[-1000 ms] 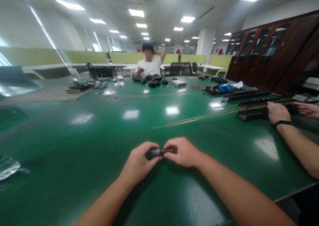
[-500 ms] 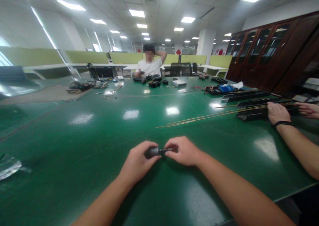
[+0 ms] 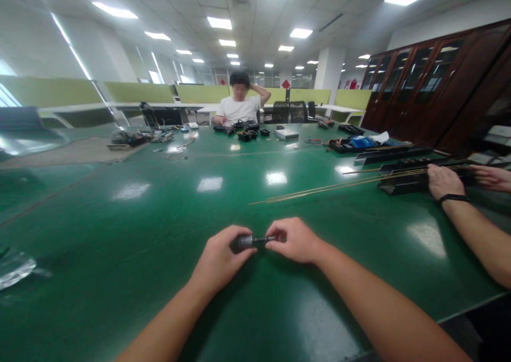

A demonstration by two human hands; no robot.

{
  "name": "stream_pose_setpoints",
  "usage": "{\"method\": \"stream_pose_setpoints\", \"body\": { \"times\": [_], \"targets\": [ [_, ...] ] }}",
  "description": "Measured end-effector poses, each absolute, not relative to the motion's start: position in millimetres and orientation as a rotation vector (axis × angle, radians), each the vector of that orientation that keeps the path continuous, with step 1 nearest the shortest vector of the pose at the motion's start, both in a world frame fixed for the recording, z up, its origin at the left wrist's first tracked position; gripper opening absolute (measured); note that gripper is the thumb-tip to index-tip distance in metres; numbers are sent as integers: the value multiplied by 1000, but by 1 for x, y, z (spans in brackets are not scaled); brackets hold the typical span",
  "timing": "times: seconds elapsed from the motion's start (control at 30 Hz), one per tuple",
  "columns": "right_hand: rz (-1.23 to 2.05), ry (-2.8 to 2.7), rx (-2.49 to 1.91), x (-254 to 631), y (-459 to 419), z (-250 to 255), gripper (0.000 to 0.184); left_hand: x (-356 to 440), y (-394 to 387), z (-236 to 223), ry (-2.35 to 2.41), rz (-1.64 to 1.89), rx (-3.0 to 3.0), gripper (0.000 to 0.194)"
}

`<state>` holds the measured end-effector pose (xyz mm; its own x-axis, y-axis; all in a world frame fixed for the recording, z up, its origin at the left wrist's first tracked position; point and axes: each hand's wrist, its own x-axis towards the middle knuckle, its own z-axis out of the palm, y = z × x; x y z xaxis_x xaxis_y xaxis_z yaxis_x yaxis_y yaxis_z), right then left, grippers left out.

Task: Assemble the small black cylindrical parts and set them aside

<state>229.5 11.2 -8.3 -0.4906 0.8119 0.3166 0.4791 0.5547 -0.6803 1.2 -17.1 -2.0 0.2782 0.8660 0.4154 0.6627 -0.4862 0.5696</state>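
Observation:
Near the middle of the green table, my left hand is closed around a small dark grey cylinder, thumb below and fingers above. A thin dark rod runs from the cylinder's right end. My right hand pinches the rod's other end between thumb and fingertips. The cylinder's left end is hidden in my palm, and the rod's tip is partly covered by my right fingers. Both pieces lie roughly level, in line with each other. I cannot tell whether they are one piece or two.
Beyond my hands lie long thin brass-coloured rods, reaching to black channel pieces at the right. A co-worker's hand with a dark wristband rests there. Across the table sits a person in a white shirt. Crumpled clear plastic lies left.
My right hand has shifted very slightly right, and a little more of the thin rod shows between my hands. The person opposite has moved their lower arm slightly.

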Motion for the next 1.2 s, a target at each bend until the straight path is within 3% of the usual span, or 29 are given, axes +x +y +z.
{"method": "stream_pose_setpoints", "body": {
  "times": [0.57,0.77,0.9,1.2],
  "targets": [
    [689,-2115,-1070,237,17,-7,11,-13,-12,4,1475,1060,2244,24],
    [736,-2093,-1073,240,23,-14,13,-26,-3,14,1758,1239,2009,40],
    [738,-2064,-1117,240,26,-18,13,-27,5,9,1611,1335,1617,58],
    [724,-1999,-1159,238,28,-28,14,-38,-14,27,1518,1414,1360,55]
  ]
}}
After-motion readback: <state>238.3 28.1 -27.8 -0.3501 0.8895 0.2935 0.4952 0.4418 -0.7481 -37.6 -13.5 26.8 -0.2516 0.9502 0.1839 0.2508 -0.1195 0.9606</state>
